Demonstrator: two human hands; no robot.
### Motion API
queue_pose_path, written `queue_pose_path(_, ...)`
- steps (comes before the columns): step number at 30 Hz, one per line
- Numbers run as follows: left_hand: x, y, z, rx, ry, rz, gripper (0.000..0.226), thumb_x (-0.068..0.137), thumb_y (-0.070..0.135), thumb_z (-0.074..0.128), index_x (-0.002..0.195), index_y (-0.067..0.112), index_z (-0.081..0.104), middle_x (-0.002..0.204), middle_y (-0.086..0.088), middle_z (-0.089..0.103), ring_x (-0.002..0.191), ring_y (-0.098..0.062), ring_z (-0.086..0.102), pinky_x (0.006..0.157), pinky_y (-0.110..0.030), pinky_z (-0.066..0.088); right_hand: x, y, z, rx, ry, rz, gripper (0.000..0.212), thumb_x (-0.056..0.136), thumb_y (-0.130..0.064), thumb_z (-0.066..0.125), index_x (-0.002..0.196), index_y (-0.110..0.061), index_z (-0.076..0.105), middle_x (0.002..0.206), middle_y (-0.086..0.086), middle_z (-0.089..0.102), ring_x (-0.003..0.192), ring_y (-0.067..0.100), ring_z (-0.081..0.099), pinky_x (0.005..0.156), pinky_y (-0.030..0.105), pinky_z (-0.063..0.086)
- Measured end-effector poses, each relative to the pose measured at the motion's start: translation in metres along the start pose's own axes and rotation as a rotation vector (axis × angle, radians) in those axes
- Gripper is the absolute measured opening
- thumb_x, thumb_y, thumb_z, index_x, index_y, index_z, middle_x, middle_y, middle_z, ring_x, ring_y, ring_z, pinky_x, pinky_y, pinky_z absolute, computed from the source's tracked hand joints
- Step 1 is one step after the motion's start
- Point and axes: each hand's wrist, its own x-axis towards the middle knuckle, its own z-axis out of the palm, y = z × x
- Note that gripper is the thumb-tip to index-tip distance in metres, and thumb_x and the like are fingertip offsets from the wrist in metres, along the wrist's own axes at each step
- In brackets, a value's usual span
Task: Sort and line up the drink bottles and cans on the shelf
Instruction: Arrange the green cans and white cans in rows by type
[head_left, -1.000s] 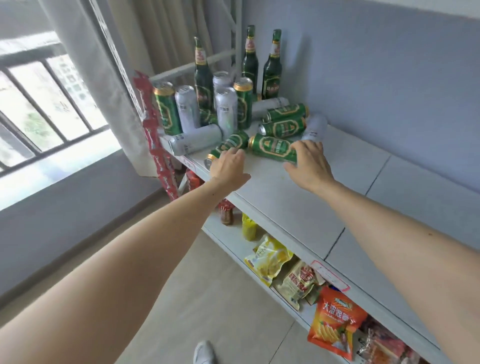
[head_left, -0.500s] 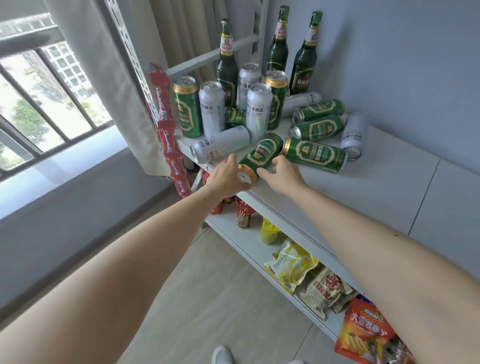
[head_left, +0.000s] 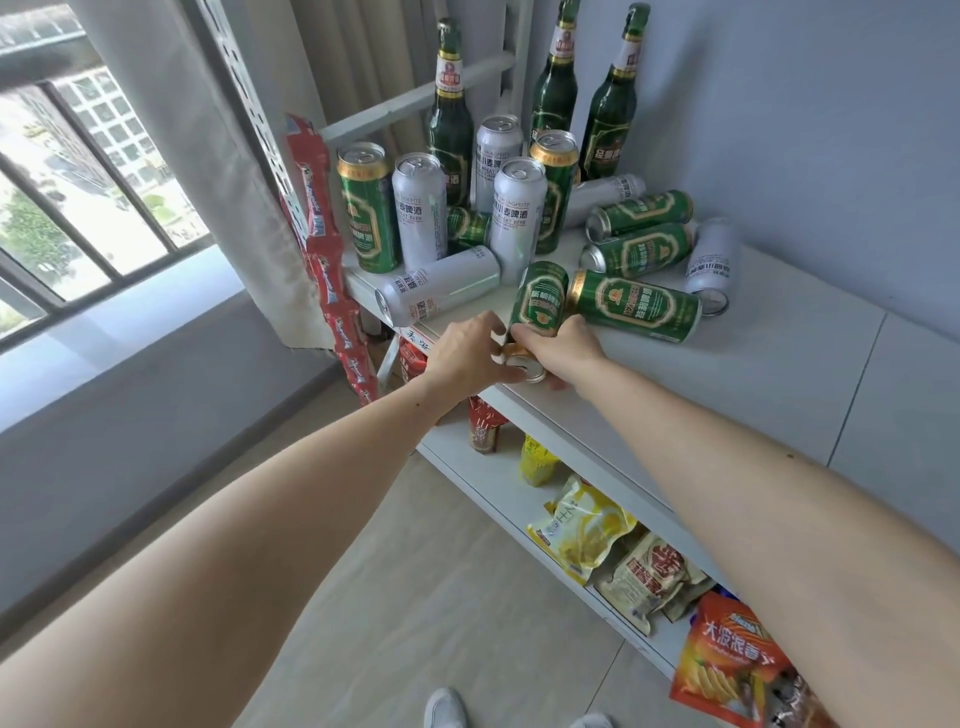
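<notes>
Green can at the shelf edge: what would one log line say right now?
stage: lifting | both hands grip green can | left hand | right hand | shelf unsorted

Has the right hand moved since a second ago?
Yes. The right hand left the lying green can and went left to the shelf's front edge, gripping the front green can.
</notes>
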Motion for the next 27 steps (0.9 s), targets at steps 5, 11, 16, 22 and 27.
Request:
queue_pose_path(5,0.004,-0.002,-0.001,-0.045,-0.05,0.012,0.062,0.062,0.031,0.088,0.113,0.016,0.056,0.094,0.003,0.072,0.087,-0.014,0.066,0.079,-0.036,0.055,0.003,0.004,-0.005,-0.058,-0.011,-0.002,0.056,0.072,-0.051,0.074,0.109,-0.009,0.065,0.103,0.007,0.066,0.092,0.023,0.062,0.07,0.027,0.048)
queue_pose_path(11,0.014,-0.005,-0.003,-0.041,-0.157,0.046,0.068,0.065,0.02,0.087,0.123,0.014,0.051,0.111,-0.001,0.067,0.091,-0.016,0.066,0.084,-0.036,0.054,0.0,0.013,-0.019,-0.113,0.029,0.027,0.059,0.068,-0.047,0.078,0.109,-0.01,0.058,0.105,0.008,0.059,0.099,0.025,0.058,0.075,0.027,0.044)
queue_pose_path(16,0.027,-0.001,0.003,0.064,-0.117,0.044,0.072,0.073,0.028,0.082,0.132,0.012,0.044,0.13,-0.005,0.054,0.11,-0.022,0.056,0.09,-0.04,0.05,-0.007,0.029,-0.039,-0.188,-0.01,0.041,0.074,0.049,-0.052,0.076,0.107,-0.008,0.061,0.103,0.008,0.064,0.094,0.024,0.062,0.069,0.029,0.048)
queue_pose_path(22,0.036,0.015,0.009,0.137,-0.136,0.205,0.106,0.072,0.027,0.082,0.152,0.024,0.013,0.156,-0.005,0.019,0.139,-0.032,0.023,0.108,-0.051,0.035,-0.007,0.057,-0.062,-0.134,-0.053,-0.002,0.087,0.027,-0.044,0.078,0.107,-0.015,0.063,0.101,0.006,0.069,0.088,0.022,0.068,0.074,0.04,0.06)
queue_pose_path(27,0.042,0.03,0.02,0.362,-0.182,0.43,0.087,0.072,0.033,0.08,0.144,0.025,0.032,0.154,-0.002,0.028,0.14,-0.029,0.023,0.11,-0.051,0.031,-0.021,0.061,-0.088,-0.223,-0.036,-0.075,0.086,0.051,-0.014,0.087,0.13,-0.011,0.052,0.123,0.004,0.059,0.109,0.019,0.059,0.094,0.035,0.052)
